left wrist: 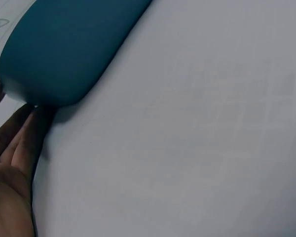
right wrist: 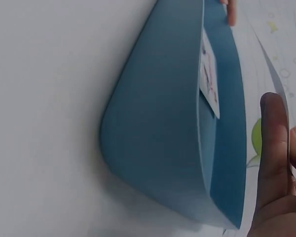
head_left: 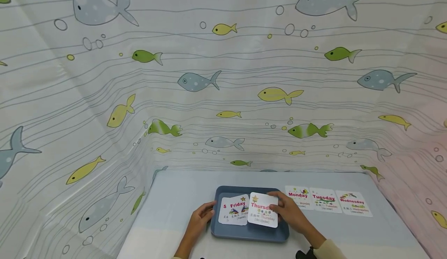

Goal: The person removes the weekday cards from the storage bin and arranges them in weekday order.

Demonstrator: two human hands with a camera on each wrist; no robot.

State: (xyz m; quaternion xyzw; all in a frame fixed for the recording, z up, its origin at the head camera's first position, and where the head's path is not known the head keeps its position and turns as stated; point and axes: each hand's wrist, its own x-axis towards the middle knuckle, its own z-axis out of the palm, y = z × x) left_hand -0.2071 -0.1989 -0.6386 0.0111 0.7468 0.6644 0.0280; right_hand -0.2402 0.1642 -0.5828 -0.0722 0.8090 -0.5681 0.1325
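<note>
Tray (head_left: 249,234) blue-grey; Thursday card (head_left: 262,215) white, red-lettered; backdrop (head_left: 244,63) white, blue-green-yellow fish print.

Inside the blue rectangular tray (head_left: 249,234), the white square Friday card (head_left: 239,213) hides most of another white, S-lettered card (head_left: 224,213)!

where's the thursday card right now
In the head view, the Thursday card is held by the right hand over the right half of the tray, just right of the Friday card.
</note>
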